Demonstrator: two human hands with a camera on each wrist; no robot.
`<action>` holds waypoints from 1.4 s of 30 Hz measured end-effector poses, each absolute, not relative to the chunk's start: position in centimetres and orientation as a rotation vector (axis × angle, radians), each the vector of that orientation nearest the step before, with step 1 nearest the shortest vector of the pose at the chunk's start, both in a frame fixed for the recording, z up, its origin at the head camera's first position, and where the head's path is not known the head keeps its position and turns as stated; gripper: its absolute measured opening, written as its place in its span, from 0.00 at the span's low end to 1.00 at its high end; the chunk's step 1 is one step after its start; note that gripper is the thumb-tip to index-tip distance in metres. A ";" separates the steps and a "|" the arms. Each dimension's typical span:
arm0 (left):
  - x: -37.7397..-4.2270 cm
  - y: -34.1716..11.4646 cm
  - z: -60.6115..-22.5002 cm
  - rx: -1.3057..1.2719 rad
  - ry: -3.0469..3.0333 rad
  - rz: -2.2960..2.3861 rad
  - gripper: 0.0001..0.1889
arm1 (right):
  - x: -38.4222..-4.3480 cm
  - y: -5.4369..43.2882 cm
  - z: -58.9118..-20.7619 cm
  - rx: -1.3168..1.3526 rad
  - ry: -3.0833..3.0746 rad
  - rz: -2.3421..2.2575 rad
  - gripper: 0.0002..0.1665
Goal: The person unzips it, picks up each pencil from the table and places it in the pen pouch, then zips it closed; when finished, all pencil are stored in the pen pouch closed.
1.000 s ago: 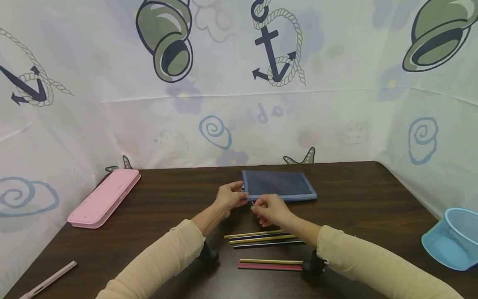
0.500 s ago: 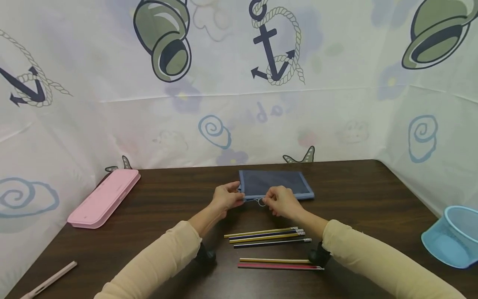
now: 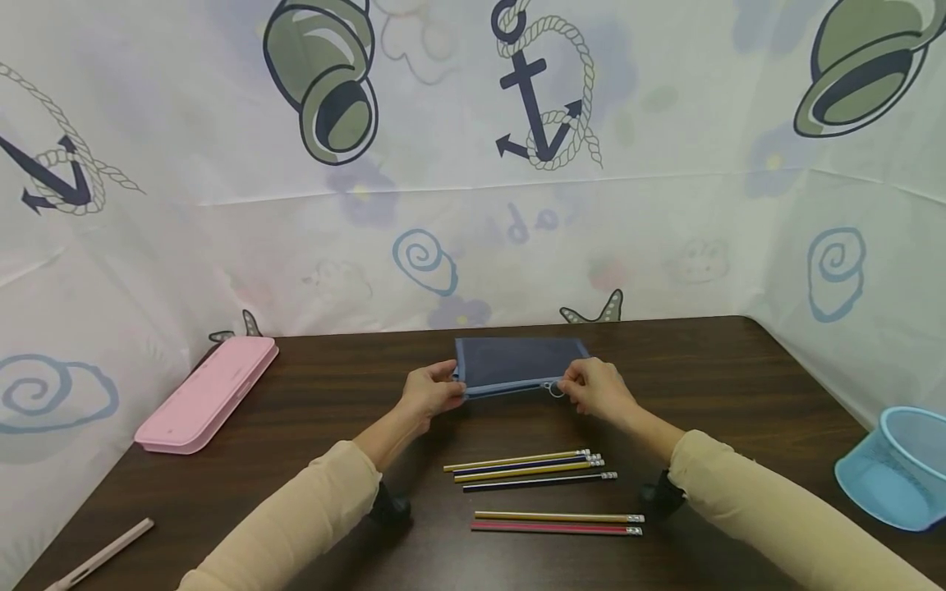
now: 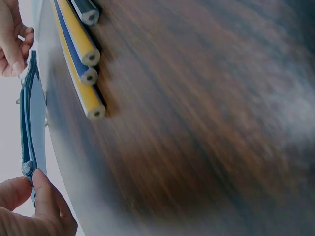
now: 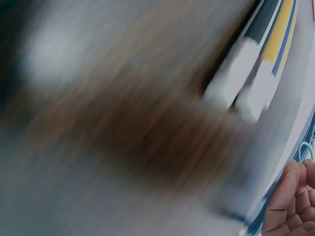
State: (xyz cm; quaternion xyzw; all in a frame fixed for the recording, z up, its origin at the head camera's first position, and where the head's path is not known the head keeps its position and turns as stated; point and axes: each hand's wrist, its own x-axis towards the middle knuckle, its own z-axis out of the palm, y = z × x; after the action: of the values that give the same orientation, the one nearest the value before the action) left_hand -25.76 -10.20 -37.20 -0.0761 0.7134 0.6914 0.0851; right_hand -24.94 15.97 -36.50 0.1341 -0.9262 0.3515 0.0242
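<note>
- The blue pouch (image 3: 513,361), toward the far side of the counter (image 3: 332,386), looks light, soft and hard to break; its bound corner and pull ring (image 3: 556,391) seem the best holds.
- Left grip (image 3: 429,391) pinches the near-left corner; right grip (image 3: 600,389) appears to pinch the ring.
- Compared with a second ago, the hands are wider apart, the ring farther right, the pouch farther left.

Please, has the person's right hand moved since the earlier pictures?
Yes. In the head view, the right hand has moved clearly to the right, judged against the black pencil, which lies in the same place.
</note>
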 end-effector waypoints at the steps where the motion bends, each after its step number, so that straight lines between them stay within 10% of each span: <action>1: -25.8 -10.4 -37.2 -0.235 2.127 2.060 0.28 | -25.0 16.3 -36.5 0.405 -2.870 1.080 0.09; 42: -25.7 -12.9 -37.2 -0.195 2.168 2.032 0.28 | -25.5 21.7 -36.1 0.344 -2.957 1.093 0.07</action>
State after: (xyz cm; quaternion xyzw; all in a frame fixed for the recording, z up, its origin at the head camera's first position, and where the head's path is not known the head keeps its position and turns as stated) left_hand -25.68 -12.90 -37.15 -0.0654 0.7255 0.6802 0.0818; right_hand -25.53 21.74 -36.15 0.1085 -0.9324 0.3446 -0.0146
